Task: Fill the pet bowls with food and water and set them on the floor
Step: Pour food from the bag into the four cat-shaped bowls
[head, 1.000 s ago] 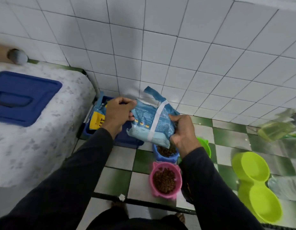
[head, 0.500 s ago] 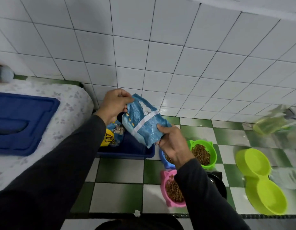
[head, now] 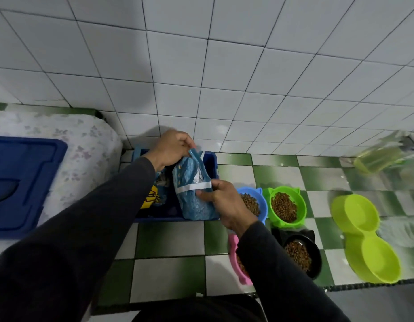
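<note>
A light blue pet food bag [head: 194, 189] stands upright at the right end of a dark blue bin [head: 211, 162] by the wall. My left hand [head: 171, 147] pinches the bag's top. My right hand [head: 221, 201] grips its right side near a white band. On the checked floor, to the right, sit several bowls holding brown kibble: a blue bowl [head: 259, 198], a green bowl [head: 285, 206], a black bowl [head: 303, 254], and a pink bowl [head: 235, 259] partly hidden by my right sleeve. A lime double bowl [head: 364, 235] at the far right holds nothing.
A yellow and blue bag [head: 155, 194] lies in the bin beside the held bag. A flowered white surface [head: 85, 154] with a dark blue lid [head: 20, 184] on it fills the left. Blurred clear bottles [head: 382, 156] stand at the right by the tiled wall.
The food bag has come down from over the bowls and leftward into the blue bin. It has turned upright. Both hands have kept hold of it.
</note>
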The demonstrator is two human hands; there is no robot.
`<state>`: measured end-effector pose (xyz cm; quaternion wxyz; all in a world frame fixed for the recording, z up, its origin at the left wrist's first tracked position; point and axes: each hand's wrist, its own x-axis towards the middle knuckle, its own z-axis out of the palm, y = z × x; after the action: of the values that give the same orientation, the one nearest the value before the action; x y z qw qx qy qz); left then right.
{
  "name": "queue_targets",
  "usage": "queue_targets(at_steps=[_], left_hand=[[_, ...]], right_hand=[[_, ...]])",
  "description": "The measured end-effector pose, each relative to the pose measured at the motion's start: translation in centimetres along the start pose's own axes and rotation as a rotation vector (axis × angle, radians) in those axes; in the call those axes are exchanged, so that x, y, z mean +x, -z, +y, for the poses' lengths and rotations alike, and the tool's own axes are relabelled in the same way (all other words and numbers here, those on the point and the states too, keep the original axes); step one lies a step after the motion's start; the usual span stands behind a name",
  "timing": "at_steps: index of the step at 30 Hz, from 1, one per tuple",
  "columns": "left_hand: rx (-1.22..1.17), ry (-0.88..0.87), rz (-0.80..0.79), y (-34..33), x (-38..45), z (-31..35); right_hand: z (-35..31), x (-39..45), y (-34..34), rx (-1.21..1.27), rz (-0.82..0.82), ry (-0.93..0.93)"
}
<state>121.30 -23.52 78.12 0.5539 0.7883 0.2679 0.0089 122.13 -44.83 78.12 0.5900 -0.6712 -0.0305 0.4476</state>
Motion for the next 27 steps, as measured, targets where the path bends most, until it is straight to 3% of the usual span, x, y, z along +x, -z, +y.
queue_targets(at_steps=[6,12,17,24,27], left_hand=[[-0.083,0.024,-0.001,0.0,-1.1,-1.9],[-0.111,0.001,0.115,0.0,-2.8,-3.8],[0.031,-0.044,0.141,-0.4,-4.6,-5.0],[0.236,-0.077,0.182,-1.1,-6.6,-5.4],[0.303,-0.121,0.204,-1.2,-7.6,-5.4]], right_hand=[[0.5,0.8,-0.9,-0.031,0.064,-0.030],[0.9,1.9,-1.0,-0.001,0.065,-0.061],[1.2,2.6,-1.3,-0.116,0.115,-0.079],[1.3,2.3,-2.6,-0.755,0.303,0.170],[1.5,1.9,-3.0,-1.006,0.302,0.316]])
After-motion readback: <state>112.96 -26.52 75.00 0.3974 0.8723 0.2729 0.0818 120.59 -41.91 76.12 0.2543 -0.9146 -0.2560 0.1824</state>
